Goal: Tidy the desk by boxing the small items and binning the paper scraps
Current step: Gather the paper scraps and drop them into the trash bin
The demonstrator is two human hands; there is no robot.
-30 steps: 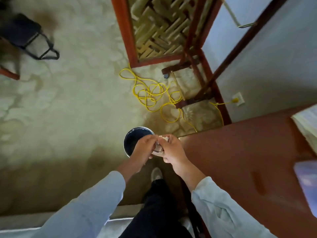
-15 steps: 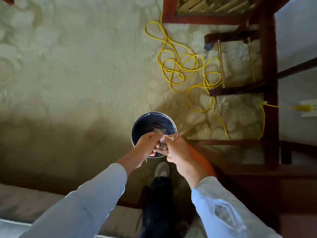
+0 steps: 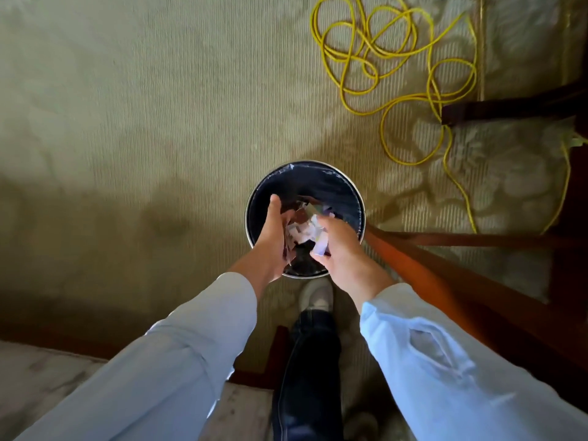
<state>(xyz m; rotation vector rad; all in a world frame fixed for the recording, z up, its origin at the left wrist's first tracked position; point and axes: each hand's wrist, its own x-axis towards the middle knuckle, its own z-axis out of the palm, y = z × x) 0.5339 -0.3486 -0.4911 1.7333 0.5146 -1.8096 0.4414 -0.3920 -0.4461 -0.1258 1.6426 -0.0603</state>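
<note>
Paper scraps (image 3: 307,229), white and pale lilac, sit bunched between the two hands in the head view, directly over the mouth of the round bin (image 3: 318,183). The bin stands on the patterned carpet (image 3: 127,122) and has a dark liner and a thin metal rim. The left hand (image 3: 272,240) is cupped with the fingers held straight, so its grip is loose and half open against the side of the bunch. The right hand (image 3: 339,246) curls around the other side, and its fingertips pinch a lilac piece near the bottom. Some scraps appear to lie already inside the bin below the hands, but the blur makes this uncertain.

Such scraps are very light and limp, and they slide easily on each other. They will likely flutter sideways when let go, so the hands should probably open low, well inside the rim. Pressing the bunch from both sides, as here, seems the best hold.

A yellow cable (image 3: 394,68) lies in loops on the carpet beyond the bin. Only the edge of the counter (image 3: 423,281) shows at the right.
</note>
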